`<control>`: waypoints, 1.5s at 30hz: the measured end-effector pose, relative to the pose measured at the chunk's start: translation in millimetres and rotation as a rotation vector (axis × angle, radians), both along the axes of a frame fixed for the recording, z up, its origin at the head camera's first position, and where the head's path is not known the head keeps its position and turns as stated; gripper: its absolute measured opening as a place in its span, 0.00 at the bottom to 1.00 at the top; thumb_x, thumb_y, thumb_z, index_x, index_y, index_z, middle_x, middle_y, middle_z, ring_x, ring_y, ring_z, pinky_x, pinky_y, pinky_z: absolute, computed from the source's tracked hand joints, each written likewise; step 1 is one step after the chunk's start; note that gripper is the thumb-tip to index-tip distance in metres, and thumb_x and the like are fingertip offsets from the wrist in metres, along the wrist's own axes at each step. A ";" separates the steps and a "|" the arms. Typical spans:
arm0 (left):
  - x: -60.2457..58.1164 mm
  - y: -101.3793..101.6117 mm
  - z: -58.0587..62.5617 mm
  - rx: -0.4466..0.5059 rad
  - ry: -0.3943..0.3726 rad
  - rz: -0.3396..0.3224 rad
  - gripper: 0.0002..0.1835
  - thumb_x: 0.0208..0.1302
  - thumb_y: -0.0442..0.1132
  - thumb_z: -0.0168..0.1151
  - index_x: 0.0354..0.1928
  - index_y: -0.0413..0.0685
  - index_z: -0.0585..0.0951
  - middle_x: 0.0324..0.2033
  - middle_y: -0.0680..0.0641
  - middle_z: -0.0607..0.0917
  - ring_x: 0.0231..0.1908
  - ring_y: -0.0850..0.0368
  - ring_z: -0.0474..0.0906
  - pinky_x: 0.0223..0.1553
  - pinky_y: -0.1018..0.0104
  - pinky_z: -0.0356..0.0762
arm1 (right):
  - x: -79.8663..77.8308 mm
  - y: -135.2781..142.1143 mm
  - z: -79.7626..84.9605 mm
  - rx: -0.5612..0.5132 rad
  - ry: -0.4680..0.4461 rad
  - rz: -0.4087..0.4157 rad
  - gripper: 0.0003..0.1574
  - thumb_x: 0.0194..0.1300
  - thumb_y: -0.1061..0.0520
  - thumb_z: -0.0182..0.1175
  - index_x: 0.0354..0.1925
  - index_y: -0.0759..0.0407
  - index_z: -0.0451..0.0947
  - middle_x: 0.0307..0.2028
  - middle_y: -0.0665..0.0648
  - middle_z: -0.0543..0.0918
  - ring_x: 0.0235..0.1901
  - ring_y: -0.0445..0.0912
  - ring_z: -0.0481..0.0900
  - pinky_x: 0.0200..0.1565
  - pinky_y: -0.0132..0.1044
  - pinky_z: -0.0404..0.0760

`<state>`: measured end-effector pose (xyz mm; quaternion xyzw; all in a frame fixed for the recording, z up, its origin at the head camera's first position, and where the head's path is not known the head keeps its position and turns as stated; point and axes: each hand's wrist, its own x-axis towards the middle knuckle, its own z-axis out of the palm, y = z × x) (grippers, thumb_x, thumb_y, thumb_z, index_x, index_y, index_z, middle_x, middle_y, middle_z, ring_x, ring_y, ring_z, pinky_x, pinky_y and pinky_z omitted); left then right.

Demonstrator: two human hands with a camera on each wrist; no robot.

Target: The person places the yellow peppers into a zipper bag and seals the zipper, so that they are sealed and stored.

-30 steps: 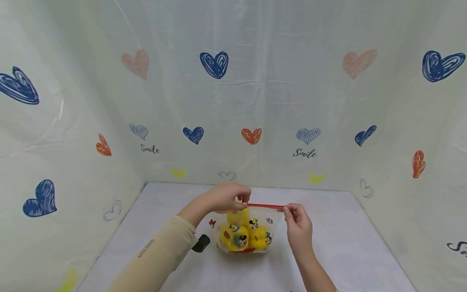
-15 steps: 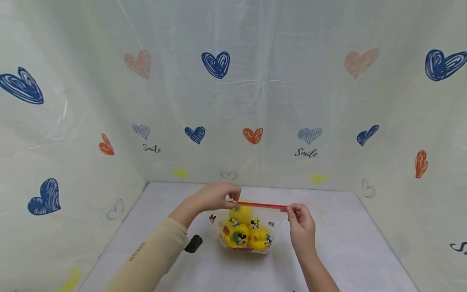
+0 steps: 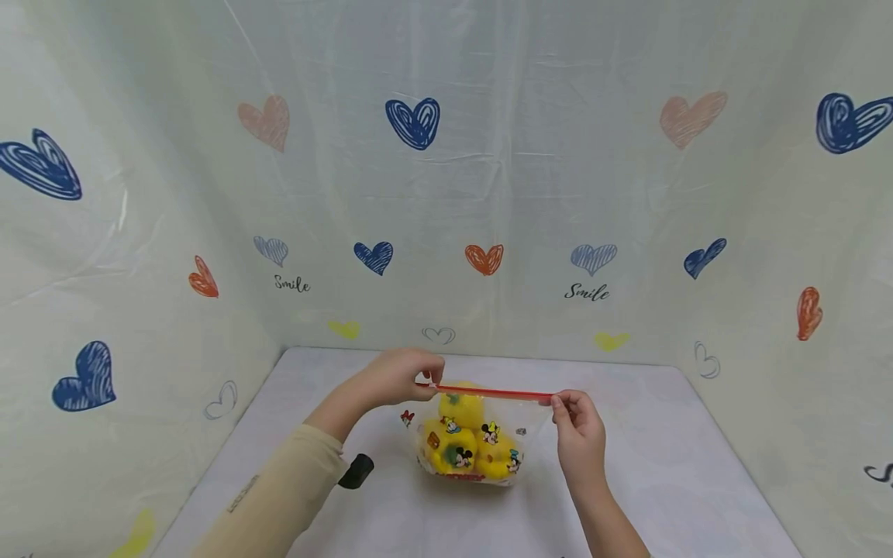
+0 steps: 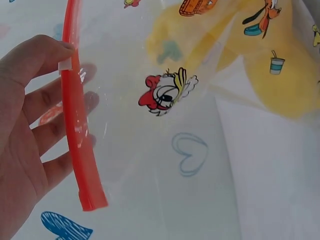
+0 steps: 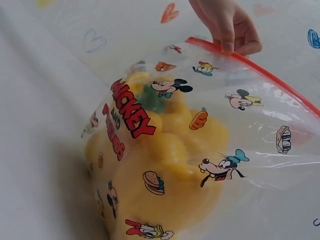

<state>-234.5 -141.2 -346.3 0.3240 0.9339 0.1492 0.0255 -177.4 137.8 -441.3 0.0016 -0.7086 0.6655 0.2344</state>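
Note:
A clear zip bag (image 5: 270,105) printed with cartoon figures stands on the table, holding several yellow bell peppers (image 3: 460,411) with green stems. Its red zip strip (image 3: 498,393) is stretched taut between both hands. Near the strip's left end, my left hand (image 3: 398,377) pinches the small white slider (image 4: 65,65) between thumb and fingers; a short stretch of strip runs on past it in the left wrist view. My right hand (image 3: 580,434) pinches the strip's right end, thumb toward the camera. The peppers lie below the strip, partly blurred by the plastic.
The white table (image 3: 663,465) is enclosed by pale curtains (image 3: 530,194) printed with hearts and "Smile". A black object (image 3: 356,471) shows beside the left sleeve (image 3: 279,488), at the wrist.
My left hand has slid leftward along the red strip with the slider, so more of the strip shows between the hands. The right hand keeps its grip, shifting slightly right.

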 end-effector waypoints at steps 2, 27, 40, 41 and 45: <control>0.9 -2.5 -0.5 -0.005 0.021 0.001 0.09 0.59 0.40 0.69 0.30 0.61 0.76 0.33 0.61 0.80 0.36 0.61 0.75 0.39 0.67 0.77 | -0.6 0.5 -1.5 0.000 0.005 -0.004 0.06 0.71 0.64 0.54 0.41 0.69 0.73 0.34 0.55 0.83 0.32 0.43 0.71 0.34 0.24 0.75; 12.0 -30.3 -5.4 -0.022 0.121 0.049 0.10 0.57 0.38 0.68 0.30 0.59 0.75 0.27 0.62 0.76 0.29 0.62 0.70 0.30 0.69 0.73 | -0.2 0.9 -5.1 -0.007 0.008 -0.018 0.06 0.72 0.64 0.53 0.42 0.69 0.73 0.34 0.55 0.81 0.32 0.42 0.72 0.34 0.24 0.75; 12.3 -47.8 -11.2 -0.020 0.180 0.049 0.11 0.56 0.37 0.67 0.29 0.59 0.74 0.27 0.63 0.76 0.28 0.62 0.70 0.29 0.69 0.73 | -0.1 0.5 -9.2 -0.013 0.010 -0.031 0.06 0.72 0.64 0.52 0.43 0.69 0.72 0.33 0.57 0.77 0.32 0.43 0.72 0.31 0.24 0.74; 12.5 -49.2 -11.6 -0.019 0.182 0.051 0.10 0.56 0.37 0.67 0.29 0.58 0.74 0.27 0.62 0.77 0.28 0.61 0.71 0.30 0.69 0.73 | -0.4 0.6 -9.6 -0.019 0.015 -0.032 0.06 0.72 0.65 0.52 0.42 0.70 0.72 0.33 0.57 0.77 0.32 0.43 0.72 0.31 0.24 0.74; 13.7 -54.6 -12.8 -0.016 0.192 0.064 0.11 0.56 0.37 0.68 0.29 0.58 0.74 0.28 0.62 0.78 0.30 0.60 0.74 0.32 0.67 0.76 | -1.5 0.4 -11.2 -0.029 0.032 -0.026 0.05 0.72 0.66 0.52 0.42 0.70 0.72 0.32 0.56 0.77 0.31 0.43 0.72 0.31 0.25 0.74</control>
